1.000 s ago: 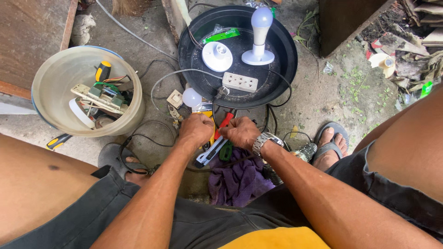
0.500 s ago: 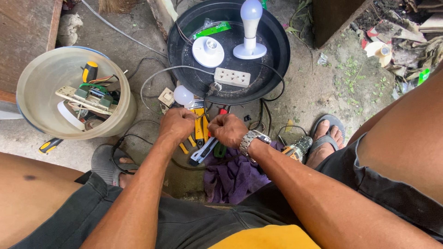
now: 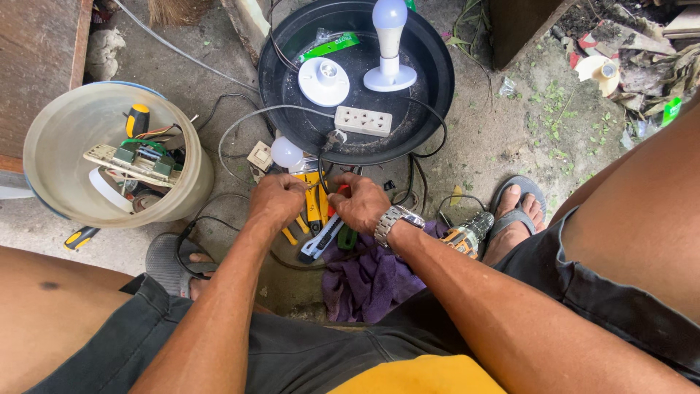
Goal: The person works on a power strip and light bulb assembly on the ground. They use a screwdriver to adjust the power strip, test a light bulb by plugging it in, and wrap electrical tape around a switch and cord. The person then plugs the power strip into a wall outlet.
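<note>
Both hands meet over a yellow-handled tool point(image 3: 315, 204) on the ground — the left hand point(image 3: 275, 203) curled shut on its near side, the right hand point(image 3: 362, 204) pinching a black wire point(image 3: 319, 169) above it. The black basin point(image 3: 430, 109) behind holds a standing bulb point(image 3: 389, 44), a white ceiling socket point(image 3: 324, 81) and an outlet strip point(image 3: 362, 121) — the beige bucket point(image 3: 65, 124) holds a screwdriver point(image 3: 136, 120) and circuit boards point(image 3: 131, 160).

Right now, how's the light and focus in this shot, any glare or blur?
Head view: soft, even daylight, shadows faint; sharp around the left hand and right hand; the white bulb is nearly blown out; mild sheen on the black tray; wide-angle stretch swells the thighs at the edges.
</note>
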